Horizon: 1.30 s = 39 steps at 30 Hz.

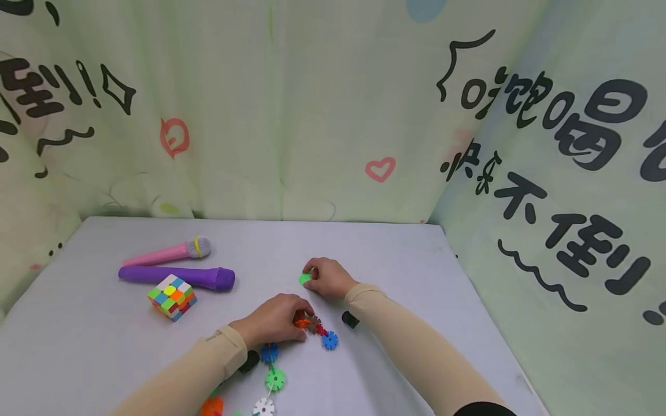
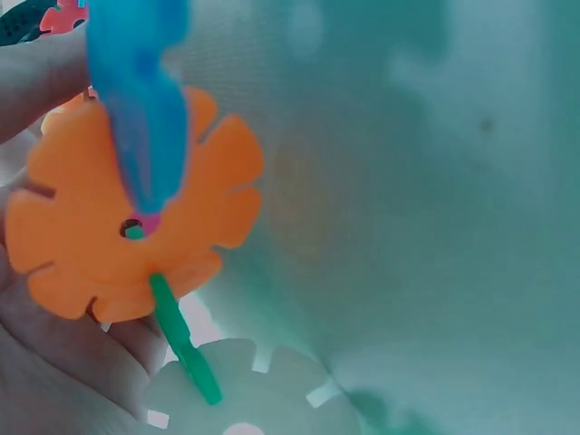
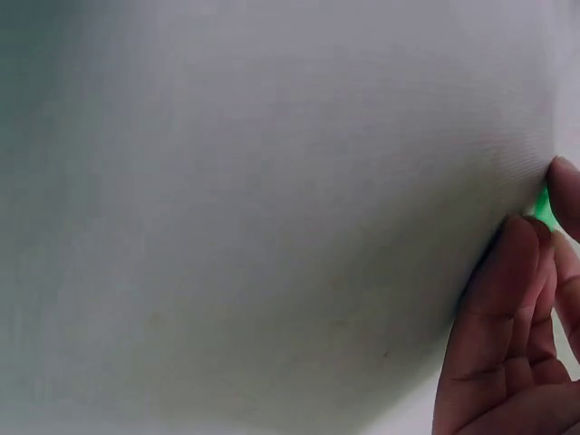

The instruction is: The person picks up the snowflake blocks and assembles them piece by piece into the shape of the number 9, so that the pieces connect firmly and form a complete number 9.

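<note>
Notched plastic discs are linked into a chain on the white table. My left hand (image 1: 278, 318) grips the chain by an orange disc (image 1: 302, 323); a brown disc (image 1: 314, 325), a red one (image 1: 321, 330) and a blue disc (image 1: 330, 340) follow to its right. Below that hand run another blue disc (image 1: 269, 352), a green disc (image 1: 275, 379) and a white disc (image 1: 263, 407). The left wrist view shows a large orange disc (image 2: 72, 208) close up. Farther back, my right hand (image 1: 330, 279) pinches a loose green disc (image 1: 304, 278), mostly hidden by fingers in the right wrist view.
A pink microphone (image 1: 161, 254) and a purple microphone (image 1: 177, 276) lie at the back left of the table (image 1: 395, 254), with a colourful puzzle cube (image 1: 173, 297) in front of them. Printed curtains (image 1: 312, 115) hang behind the table and along its right side.
</note>
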Each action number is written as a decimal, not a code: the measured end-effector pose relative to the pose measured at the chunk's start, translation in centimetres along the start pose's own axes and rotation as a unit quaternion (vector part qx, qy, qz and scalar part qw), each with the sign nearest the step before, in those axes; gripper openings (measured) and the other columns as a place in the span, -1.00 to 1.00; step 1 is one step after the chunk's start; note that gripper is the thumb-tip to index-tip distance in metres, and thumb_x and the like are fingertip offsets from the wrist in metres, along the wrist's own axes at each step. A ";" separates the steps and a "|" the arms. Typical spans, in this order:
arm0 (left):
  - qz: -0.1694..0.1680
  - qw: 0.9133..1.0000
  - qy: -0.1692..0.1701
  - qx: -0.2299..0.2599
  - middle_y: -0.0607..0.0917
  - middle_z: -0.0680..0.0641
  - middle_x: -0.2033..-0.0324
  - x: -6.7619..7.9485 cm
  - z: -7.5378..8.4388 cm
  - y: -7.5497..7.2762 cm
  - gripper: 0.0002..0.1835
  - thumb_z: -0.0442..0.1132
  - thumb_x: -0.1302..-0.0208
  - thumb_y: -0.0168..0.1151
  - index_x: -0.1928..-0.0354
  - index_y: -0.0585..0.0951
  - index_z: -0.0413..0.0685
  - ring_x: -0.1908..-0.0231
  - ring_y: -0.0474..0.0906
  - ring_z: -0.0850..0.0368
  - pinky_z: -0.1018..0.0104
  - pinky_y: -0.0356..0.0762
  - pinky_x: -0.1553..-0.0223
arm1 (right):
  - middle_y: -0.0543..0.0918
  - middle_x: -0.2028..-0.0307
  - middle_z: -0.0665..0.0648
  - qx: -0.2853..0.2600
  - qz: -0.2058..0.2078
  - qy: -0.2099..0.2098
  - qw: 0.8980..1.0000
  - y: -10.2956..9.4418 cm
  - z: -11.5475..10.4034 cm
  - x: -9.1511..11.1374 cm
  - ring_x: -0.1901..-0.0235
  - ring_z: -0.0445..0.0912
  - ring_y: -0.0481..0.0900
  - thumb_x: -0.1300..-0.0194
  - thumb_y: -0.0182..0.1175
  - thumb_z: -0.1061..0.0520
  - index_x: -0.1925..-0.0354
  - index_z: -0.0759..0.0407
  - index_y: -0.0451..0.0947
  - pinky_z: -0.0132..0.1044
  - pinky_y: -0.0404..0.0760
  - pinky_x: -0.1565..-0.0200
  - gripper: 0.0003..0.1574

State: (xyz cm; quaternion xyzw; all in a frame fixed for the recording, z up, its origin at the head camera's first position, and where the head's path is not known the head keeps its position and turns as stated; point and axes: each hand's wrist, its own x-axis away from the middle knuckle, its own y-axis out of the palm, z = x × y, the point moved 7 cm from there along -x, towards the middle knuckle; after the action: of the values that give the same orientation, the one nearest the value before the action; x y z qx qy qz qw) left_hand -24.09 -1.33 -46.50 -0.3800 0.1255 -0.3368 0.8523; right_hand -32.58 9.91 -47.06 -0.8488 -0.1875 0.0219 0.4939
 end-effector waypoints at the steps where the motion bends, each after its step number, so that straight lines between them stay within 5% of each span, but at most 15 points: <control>1: 0.000 1.000 0.000 -0.001 0.58 0.17 0.34 0.0 0.0 0.1 -0.62 -0.23 0.00 0.59 0.09 0.70 -0.03 0.30 0.46 0.20 0.24 0.50 0.14 | 0.51 0.38 0.02 -0.002 0.004 0.005 1.000 -0.1 0.2 0.1 0.36 -0.11 0.45 -0.23 0.43 0.13 0.13 0.05 0.59 -0.30 0.47 0.29 -0.74; 10: 0.006 1.000 0.005 -0.027 0.53 0.18 0.41 -0.5 0.1 0.4 -0.60 -0.12 -0.02 0.58 0.08 0.70 -0.01 0.36 0.44 0.21 0.29 0.46 0.24 | 0.56 0.43 0.00 -0.091 0.036 0.033 0.995 -1.1 2.1 2.7 0.40 -0.12 0.49 -0.19 0.46 0.15 0.28 0.09 0.54 -0.33 0.49 0.36 -0.75; 18: 0.008 0.999 0.009 -0.046 0.53 0.19 0.40 -0.5 0.3 0.4 -0.67 -0.13 -0.05 0.57 0.13 0.71 0.02 0.36 0.43 0.21 0.27 0.47 0.23 | 0.57 0.42 0.02 -0.166 0.042 0.025 0.985 -2.0 3.2 8.9 0.44 -0.15 0.53 -0.20 0.40 0.25 0.26 0.16 0.59 -0.35 0.56 0.36 -0.84; 27: 0.021 0.998 0.011 -0.056 0.57 0.17 0.34 -0.2 0.5 0.5 -0.70 -0.15 -0.09 0.54 0.13 0.71 0.01 0.32 0.44 0.20 0.22 0.49 0.17 | 0.60 0.48 -0.09 -0.141 0.023 -0.007 0.990 -0.5 3.3 15.1 0.46 -0.19 0.55 -0.18 0.38 0.25 0.35 0.09 0.58 -0.35 0.56 0.40 -0.86; 39: 0.025 0.999 0.017 -0.041 0.55 0.18 0.38 -0.2 0.5 0.3 -0.70 -0.17 -0.11 0.53 0.12 0.70 -0.02 0.34 0.43 0.19 0.24 0.47 0.21 | 0.57 0.54 -0.15 -0.114 0.072 -0.016 0.991 0.1 2.3 16.7 0.52 -0.28 0.51 -0.18 0.41 0.25 0.40 0.05 0.57 -0.37 0.52 0.44 -0.82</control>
State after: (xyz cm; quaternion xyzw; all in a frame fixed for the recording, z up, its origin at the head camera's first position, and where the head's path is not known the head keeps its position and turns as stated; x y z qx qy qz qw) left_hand -23.81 -0.75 -46.39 -0.4060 0.1630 -0.3159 0.8419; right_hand -17.55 17.44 -45.79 -0.9104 -0.1351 0.0491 0.3879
